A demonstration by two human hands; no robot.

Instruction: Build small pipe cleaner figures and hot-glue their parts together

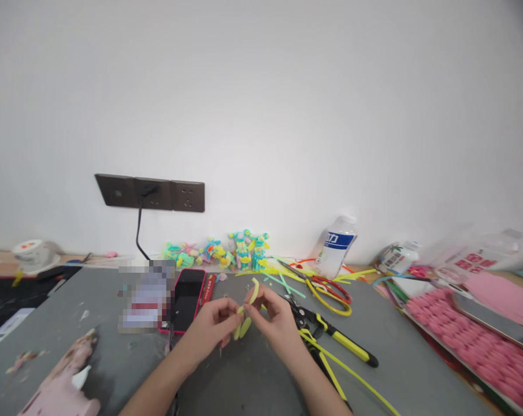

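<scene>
Near the middle of the grey mat, my left hand (221, 323) and my right hand (273, 312) are close together, each pinching a pale yellow, fuzzy pipe cleaner (245, 328). It is bent into narrow loops that hang below the fingertips, while a curved part stands up by my right fingers. My fingers hide where the bends meet. Beside my right wrist lie black-and-yellow pliers (348, 342) and a long yellow pipe cleaner (352, 370). Scissors (330, 294) with yellow and red handles rest behind them.
Small colourful pipe-cleaner figures (244, 251) line the wall. A phone (187, 300) with a pink edge lies left of my hands. A bottle (337, 245) stands at the back right. Pink chunky knitting (473, 341) covers the right side; a pink object (64, 384) lies front left.
</scene>
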